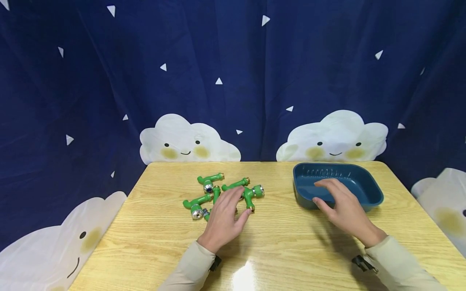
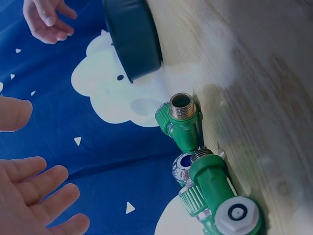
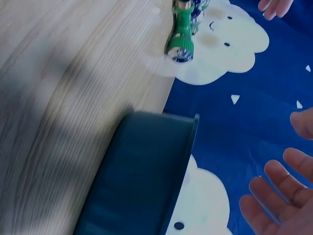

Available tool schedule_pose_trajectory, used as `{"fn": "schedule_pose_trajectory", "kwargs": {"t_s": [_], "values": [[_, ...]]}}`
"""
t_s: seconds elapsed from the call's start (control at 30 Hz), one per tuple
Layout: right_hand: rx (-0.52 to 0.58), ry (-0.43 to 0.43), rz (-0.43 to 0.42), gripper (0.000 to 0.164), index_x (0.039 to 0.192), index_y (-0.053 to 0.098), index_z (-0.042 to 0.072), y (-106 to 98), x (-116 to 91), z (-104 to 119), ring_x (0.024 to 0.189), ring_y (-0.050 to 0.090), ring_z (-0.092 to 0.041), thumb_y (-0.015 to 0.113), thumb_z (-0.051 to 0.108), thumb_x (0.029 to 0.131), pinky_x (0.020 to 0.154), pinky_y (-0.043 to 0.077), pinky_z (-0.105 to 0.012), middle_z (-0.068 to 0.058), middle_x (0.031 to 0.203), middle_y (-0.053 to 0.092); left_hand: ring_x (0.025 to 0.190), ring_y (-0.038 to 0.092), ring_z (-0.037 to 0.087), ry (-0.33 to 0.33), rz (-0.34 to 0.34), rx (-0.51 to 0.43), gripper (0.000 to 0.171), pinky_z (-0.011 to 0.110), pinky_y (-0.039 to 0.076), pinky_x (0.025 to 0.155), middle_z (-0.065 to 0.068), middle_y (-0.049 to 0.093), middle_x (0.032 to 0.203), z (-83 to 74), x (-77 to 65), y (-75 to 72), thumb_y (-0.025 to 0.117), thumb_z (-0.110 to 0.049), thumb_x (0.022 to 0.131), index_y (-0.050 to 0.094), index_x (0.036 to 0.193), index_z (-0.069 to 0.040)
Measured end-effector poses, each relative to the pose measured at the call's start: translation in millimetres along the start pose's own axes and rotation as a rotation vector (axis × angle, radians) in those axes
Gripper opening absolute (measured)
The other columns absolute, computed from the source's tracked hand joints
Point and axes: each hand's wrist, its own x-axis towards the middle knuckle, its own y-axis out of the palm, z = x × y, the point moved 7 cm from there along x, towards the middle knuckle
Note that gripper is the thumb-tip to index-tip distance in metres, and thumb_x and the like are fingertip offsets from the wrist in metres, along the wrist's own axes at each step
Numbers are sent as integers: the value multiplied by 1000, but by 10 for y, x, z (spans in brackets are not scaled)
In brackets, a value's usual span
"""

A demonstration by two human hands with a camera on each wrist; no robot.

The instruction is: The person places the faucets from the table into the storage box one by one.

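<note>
Several green plastic taps with brass-coloured threaded ends lie in a loose cluster left of the table's middle; one tap (image 1: 249, 195) is at the cluster's right side, another tap (image 1: 197, 205) at its left. Over the near part of this cluster hovers my left hand (image 1: 223, 220), fingers loosely bent and holding nothing; it hides some taps from the head view. In the left wrist view a tap (image 2: 211, 181) lies below the fingers, apart from them. My right hand (image 1: 347, 212) hangs in front of and above the near side of a dark blue plastic basin (image 1: 301, 194), thumb and fingers spread, nothing held.
The wooden table (image 1: 145, 242) ends at a dark blue curtain (image 1: 255, 81) printed with clouds and white triangles. The basin stands at the table's back right, a stretch of tabletop between it and the taps. Dark straps sit at both wrists.
</note>
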Motion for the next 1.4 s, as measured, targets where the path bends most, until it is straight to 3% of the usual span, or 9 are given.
{"fn": "schedule_pose_trajectory", "kwargs": {"t_s": [0.13,0.33,0.7,0.87,0.9,0.97,1.1,1.27,1.4], "values": [[-2,17,-15,46,117,65,3,-48,-19,-120,105,61,-27,83,3,74,88,44,-39,-9,113,66,133,55,27,7,-2,-3,58,46,43,113,11,58,142,-1,-3,4,70,-29,91,53,140,-5],[-4,40,-21,43,116,66,5,-113,-36,-243,95,60,-23,81,4,76,77,44,-14,-8,110,66,132,55,27,21,-11,40,58,46,42,114,10,58,142,-14,-18,7,70,-31,90,54,140,-5],[24,158,42,36,121,64,4,-221,-39,-513,99,57,-25,74,12,88,77,43,-5,-13,112,65,131,56,28,24,-4,70,58,48,42,113,10,58,142,-33,-33,7,70,-31,90,54,139,-5],[73,239,87,35,124,63,3,-243,-57,-689,95,49,11,69,19,93,76,37,2,-16,115,63,129,57,30,33,-4,71,58,48,43,112,12,59,140,-30,-34,9,73,-28,88,55,138,-5],[77,249,92,35,124,62,3,-251,-60,-717,95,49,12,68,19,94,76,37,3,-16,115,63,129,57,30,33,0,72,58,48,43,112,12,59,141,-28,-33,11,73,-28,88,55,139,-5],[76,260,100,35,125,62,2,-268,-52,-764,95,50,10,67,20,95,75,38,1,-17,115,63,130,56,30,34,5,72,58,47,42,113,12,58,141,-17,-30,10,72,-29,89,54,139,-5],[51,281,110,35,125,61,2,-291,-51,-856,100,54,-22,66,21,95,72,40,-2,-18,116,63,131,55,29,28,12,69,57,45,41,115,11,57,142,9,-23,3,69,-30,91,54,139,-5],[38,328,132,37,125,61,0,-284,-93,-1006,99,55,-24,66,23,96,68,39,-1,-20,116,62,131,55,29,28,7,70,56,44,41,115,11,58,142,29,-35,12,70,-27,90,54,139,-5],[34,359,149,39,126,59,-3,-287,-111,-1123,102,56,-36,64,24,97,67,42,-4,-23,117,61,132,55,27,29,5,74,56,43,40,115,10,57,142,34,-43,10,69,-28,91,54,140,-5]]}}
